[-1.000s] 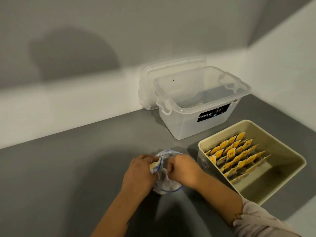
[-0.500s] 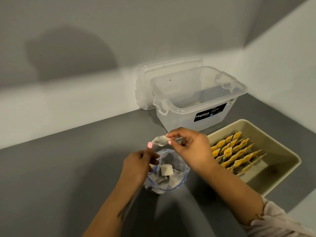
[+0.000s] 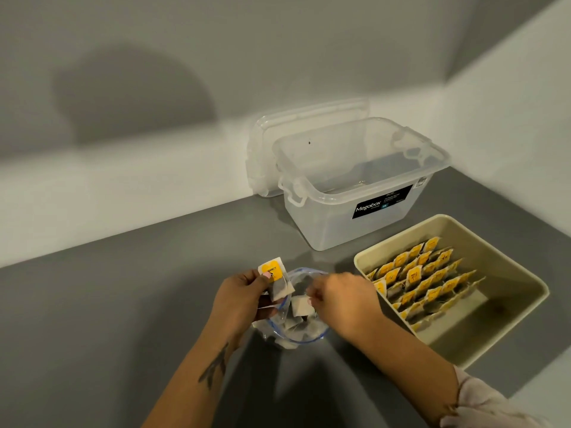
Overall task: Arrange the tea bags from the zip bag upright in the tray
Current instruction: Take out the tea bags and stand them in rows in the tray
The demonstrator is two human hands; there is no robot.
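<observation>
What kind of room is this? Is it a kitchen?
Maybe a kitchen or pantry corner, though it's hard to be sure. There's a plain grey counter against bare walls, a clear storage box, and a tray filled with rows of tea bags.

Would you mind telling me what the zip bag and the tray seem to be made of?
Zip bag: thin clear plastic film, apparently; the tea bags show through it and it crumples. Tray: probably hard cream plastic, matte; smooth moulded walls and rounded corners.

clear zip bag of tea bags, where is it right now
Head view, lower centre: the clear blue-rimmed zip bag stands open on the grey counter between both hands, left of the beige tray.
</observation>
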